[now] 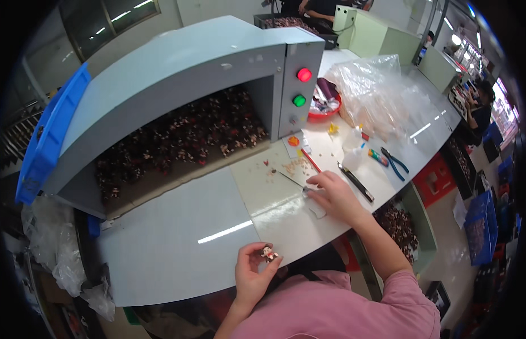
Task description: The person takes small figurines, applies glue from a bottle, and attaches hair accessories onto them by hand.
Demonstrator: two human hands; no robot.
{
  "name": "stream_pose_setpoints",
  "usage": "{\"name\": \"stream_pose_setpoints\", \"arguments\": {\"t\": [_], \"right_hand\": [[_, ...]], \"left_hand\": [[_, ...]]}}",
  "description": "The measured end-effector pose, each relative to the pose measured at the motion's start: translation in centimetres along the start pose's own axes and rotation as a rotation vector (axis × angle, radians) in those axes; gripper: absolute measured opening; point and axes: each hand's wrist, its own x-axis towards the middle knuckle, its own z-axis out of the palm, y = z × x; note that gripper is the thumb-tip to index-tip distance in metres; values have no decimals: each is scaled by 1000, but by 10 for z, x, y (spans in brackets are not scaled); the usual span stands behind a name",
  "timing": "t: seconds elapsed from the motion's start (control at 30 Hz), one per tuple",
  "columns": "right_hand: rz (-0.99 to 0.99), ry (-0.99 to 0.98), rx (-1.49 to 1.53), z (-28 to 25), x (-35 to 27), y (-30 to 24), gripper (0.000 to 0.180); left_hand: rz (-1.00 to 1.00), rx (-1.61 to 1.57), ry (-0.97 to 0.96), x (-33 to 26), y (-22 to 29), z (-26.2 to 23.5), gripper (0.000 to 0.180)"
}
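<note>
My left hand [253, 276] is closed near the front edge of the table. Between its thumb and fingers it pinches a small figurine [268, 253] with a dark head, pale face and some red. Further right, my right hand [336, 198] has its fingertips closed on the end of a thin, pointed metal tool [291, 180]. The tool's tip points away to the left, toward a few tiny red and dark bits lying on the table. Small pale scraps [297, 165] are scattered just beyond it.
A grey machine [178, 56] full of many figurines stands at the back left. Right of my right hand lie a utility knife [356, 182], pliers [395, 164], a glue tube [378, 157] and a red pencil-like stick [311, 160]. Behind them are a red basket [325, 116] and clear plastic bags [370, 90].
</note>
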Motion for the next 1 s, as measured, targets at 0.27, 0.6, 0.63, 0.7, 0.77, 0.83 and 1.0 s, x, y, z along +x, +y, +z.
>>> {"name": "stream_pose_setpoints", "arguments": {"t": [0.27,0.6,0.63,0.7,0.77,0.83,1.0], "right_hand": [[-69,5,-101,10,10,-3,20],[293,355,-49,-73,-45,25,8],[293,345,-106,-79,-48,35,13],[240,339,-171,-76,-48,52,17],[188,335,-237,-69,-50,66,20],[134,300,-275,-62,-51,76,26],[178,271,-279,-61,-49,79,17]], "left_hand": [[15,7,-22,-1,4,1,40],[-26,42,-84,1,12,-3,39],[-31,52,-100,2,12,-2,38],[-35,65,-101,2,12,-2,38],[-27,62,-86,0,13,-2,38],[-28,70,-70,-1,14,-1,38],[-18,85,-75,0,13,-3,38]]}}
